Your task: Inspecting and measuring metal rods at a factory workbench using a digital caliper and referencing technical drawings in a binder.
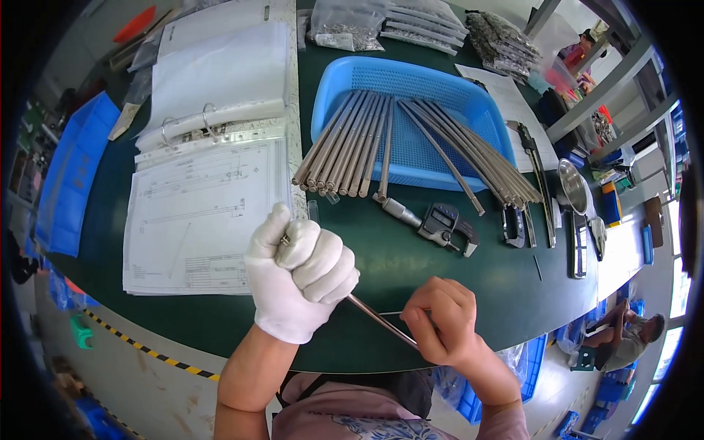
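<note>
My left hand [299,275], in a white glove, is closed around a slim metal rod [372,314]. The rod slants down to the right, and its lower end reaches my right hand. My bare right hand [442,320] is closed, its fingers curled around a thin metal pin [392,313] that sticks out to the left beside the rod. Whether the right fingers also touch the rod cannot be made out. Ahead lies a digital micrometer [442,224]. Beyond it, many similar rods [350,143] rest in two fanned groups over the rim of a blue plastic basket [411,73].
An open ring binder [213,81] with a technical drawing [198,220] lies at left. A blue bin [77,172] stands on the far left. Bags of small parts [348,26] sit at the back. Calipers [539,176] and a metal bowl [572,187] are at right. Another person [631,341] sits farther off.
</note>
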Demonstrator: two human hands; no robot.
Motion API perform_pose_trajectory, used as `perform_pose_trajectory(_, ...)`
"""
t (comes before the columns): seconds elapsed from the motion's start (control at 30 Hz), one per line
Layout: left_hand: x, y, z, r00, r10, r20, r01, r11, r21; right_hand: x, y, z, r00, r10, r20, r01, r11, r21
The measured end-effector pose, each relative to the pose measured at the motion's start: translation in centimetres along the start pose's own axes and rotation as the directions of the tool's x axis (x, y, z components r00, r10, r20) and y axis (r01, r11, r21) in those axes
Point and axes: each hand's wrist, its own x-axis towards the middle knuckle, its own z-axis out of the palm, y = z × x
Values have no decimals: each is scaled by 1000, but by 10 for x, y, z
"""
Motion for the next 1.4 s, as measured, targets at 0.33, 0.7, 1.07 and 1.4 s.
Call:
perform_pose_trajectory(0.33, -5, 3, -5, 994, 8, 108, -7, 1000, -11, 13, 3, 9, 1000, -5, 12, 4, 995, 98)
perform_pose_trajectory(0.7, -3, 3, -6, 977, -15, 214, 9, 1000, 27, 16, 2, 5, 999, -23, 39, 19, 994, 105)
perform_pose_trajectory(1.07, -5, 4, -4, 988, -27, 155, 24, 1000, 20, 32, -16, -6, 974, -174, 142, 199, 963, -184)
perform_pose_trajectory(1.4, -4, 3, -4, 990, -1, 142, 0, 1000, 14, 16, -7, 9, 999, -22, 42, 10, 960, 278)
